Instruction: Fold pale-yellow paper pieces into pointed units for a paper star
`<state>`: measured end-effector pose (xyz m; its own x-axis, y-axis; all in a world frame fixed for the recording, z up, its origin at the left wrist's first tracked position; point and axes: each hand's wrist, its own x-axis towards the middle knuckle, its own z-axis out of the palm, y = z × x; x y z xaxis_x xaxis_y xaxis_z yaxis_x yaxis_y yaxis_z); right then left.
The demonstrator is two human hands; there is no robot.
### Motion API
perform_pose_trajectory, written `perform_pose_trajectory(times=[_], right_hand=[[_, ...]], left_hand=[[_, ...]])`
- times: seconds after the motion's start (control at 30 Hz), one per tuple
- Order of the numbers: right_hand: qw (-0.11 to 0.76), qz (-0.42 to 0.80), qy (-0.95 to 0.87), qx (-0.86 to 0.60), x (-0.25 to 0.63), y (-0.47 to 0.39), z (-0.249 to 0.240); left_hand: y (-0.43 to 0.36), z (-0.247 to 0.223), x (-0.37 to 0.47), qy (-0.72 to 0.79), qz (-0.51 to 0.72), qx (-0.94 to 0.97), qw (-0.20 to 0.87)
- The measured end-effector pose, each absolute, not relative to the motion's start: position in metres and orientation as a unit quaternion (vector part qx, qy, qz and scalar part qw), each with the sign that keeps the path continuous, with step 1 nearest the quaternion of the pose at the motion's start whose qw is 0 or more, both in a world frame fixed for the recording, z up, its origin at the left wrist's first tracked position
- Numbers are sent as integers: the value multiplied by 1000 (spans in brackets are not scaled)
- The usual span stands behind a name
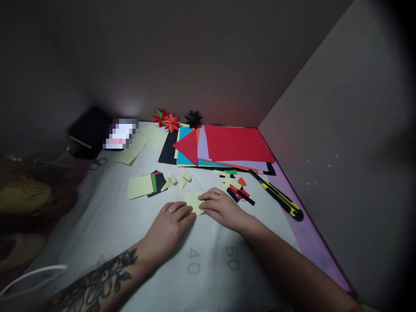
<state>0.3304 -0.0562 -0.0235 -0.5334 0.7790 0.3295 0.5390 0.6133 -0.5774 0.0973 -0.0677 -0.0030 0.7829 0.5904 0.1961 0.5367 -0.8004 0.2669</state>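
A small pale yellow sheet of paper (193,203) with a crease down it lies flat on the white covered table. My left hand (172,223) holds its left lower edge, fingers bent and together. From the right side, my right hand (224,209) grips the same paper with its fingertips. Parts of the paper are hidden under the fingers. Just behind it sit two folded pale yellow pieces, one at the left (170,182) and one at the right (185,180). A stack of small paper squares (140,186), yellow on top, lies to the left.
Paper scraps (238,186) and a black-and-yellow utility knife (279,199) lie to the right. Coloured sheets (240,143) are stacked behind, before paper stars (171,122). A lit phone (119,134) and scissors (98,164) are back left. Walls (341,143) bound the table.
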Motion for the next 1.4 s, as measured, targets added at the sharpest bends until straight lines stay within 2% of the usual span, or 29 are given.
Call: perform_pose_trajectory(times=[0.2,0.67,1.4], right_hand=[[250,251,-834,-423,329,-56,-17],[293,242,-765,-520,308,-55,-19],[281,216,-757,-548,301,-53,-23]], left_hand=[[-68,-3,96,300,118,940,110],[-69,-1,98,302,122,938,117],[-69,1,101,298,97,937,152]])
